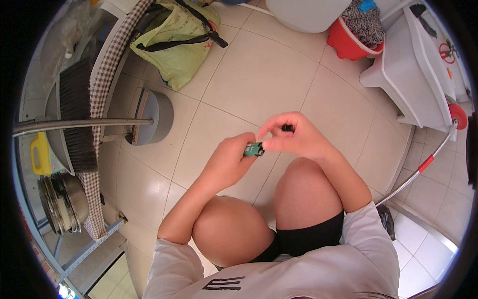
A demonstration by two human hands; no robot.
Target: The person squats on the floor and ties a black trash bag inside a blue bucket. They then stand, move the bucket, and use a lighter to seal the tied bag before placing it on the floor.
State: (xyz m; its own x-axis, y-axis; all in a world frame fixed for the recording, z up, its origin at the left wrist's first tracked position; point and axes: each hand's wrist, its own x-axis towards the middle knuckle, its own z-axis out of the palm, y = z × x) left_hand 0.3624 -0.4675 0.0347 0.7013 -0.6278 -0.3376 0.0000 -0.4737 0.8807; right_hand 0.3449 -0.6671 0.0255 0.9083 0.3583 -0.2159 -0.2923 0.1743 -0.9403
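Observation:
My left hand grips a small green object, in front of and above my knees. The object bears pale writing, and its exposed end has black parts and a metallic tip. I cannot tell exactly what it is. My right hand is curled just to the right, with its thumb and forefinger close to that end. A small black piece shows in the curl of the right hand's fingers. Most of the green object is hidden inside my left hand.
Tiled floor lies beyond my hands. At left are a grey dustpan, a broom and a shelf with a checked cloth and pot lids. A green bag, red bucket and mop pole stand around.

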